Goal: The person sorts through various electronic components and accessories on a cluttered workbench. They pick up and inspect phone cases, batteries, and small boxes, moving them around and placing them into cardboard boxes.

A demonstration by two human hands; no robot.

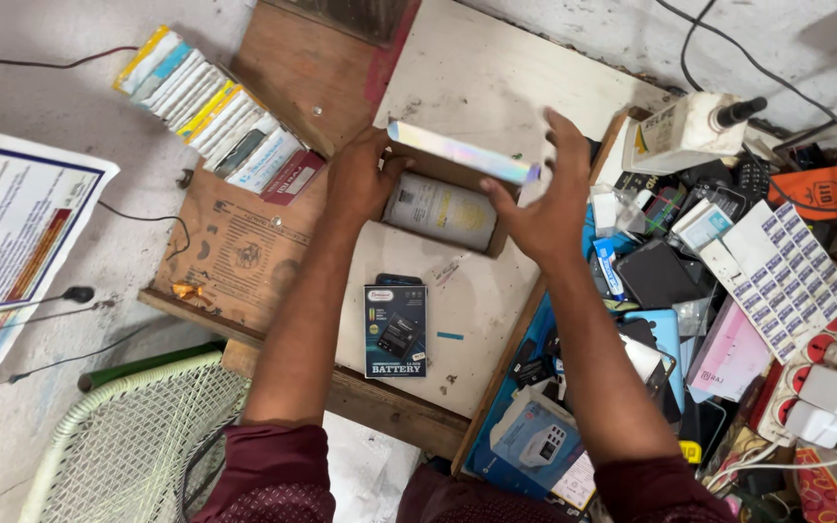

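Maroon sleeves (283,479) fill the bottom edge, nearest the lens, both forearms reaching up over the table (496,87); its pale top carries a brown board (234,252) on the left and a heap of chargers, cables and small packets (728,291) on the right; a row of slim boxes (215,116) lies across the board's upper corner; a shallow cardboard box (443,208) sits between the hands; a dark battery package (395,329) lies just below it, apart from both hands; the shiny flat packet (457,152) is held above the cardboard box, spanning from hand to hand; the left hand (360,179) grips its left end, fingers closed; the right hand (540,203) pinches its right end, fingers curled over the edge.
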